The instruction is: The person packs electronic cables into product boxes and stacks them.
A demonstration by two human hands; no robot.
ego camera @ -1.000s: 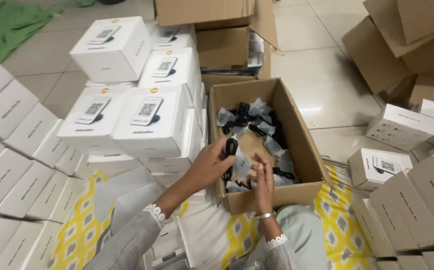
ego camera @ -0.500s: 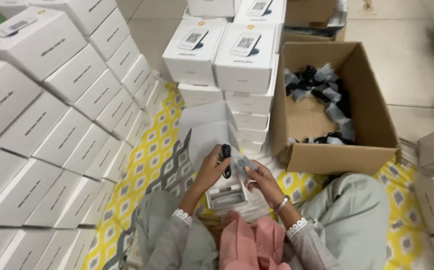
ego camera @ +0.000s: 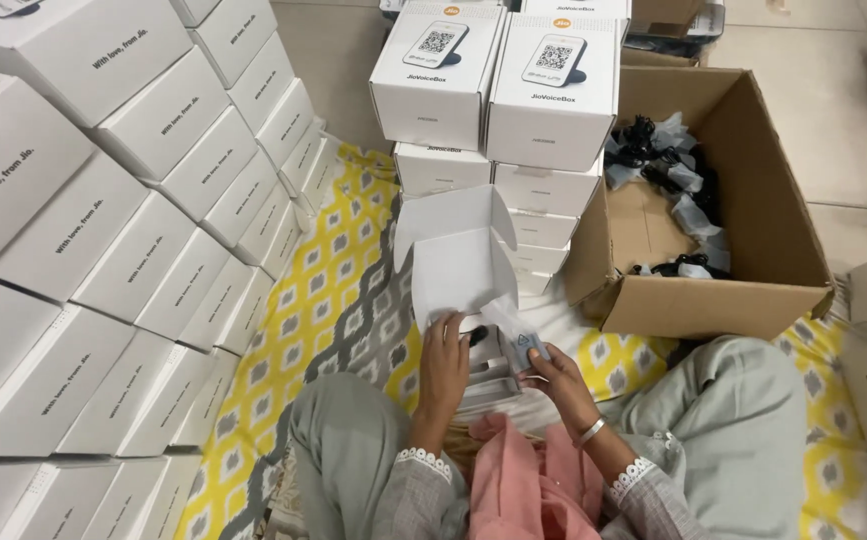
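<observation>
At lower centre, the left hand [ego camera: 443, 362] presses down on the open white box [ego camera: 468, 300] in the lap, while the right hand [ego camera: 550, 372] pinches a clear-bagged part [ego camera: 518, 340]. The bag could catch the raised lid and slip out. Its long axis slants from upper left down to right.

open white box [ego camera: 458, 262] contents: hidden by flap | left hand [ego camera: 443, 365] fingertips: hidden | bagged black items [ego camera: 668, 160]: indistinct

A packing or stockroom floor: stacked white product boxes [ego camera: 103, 230], an open cardboard carton [ego camera: 723, 290], tiled floor [ego camera: 833, 110], patterned mat [ego camera: 323, 290].
</observation>
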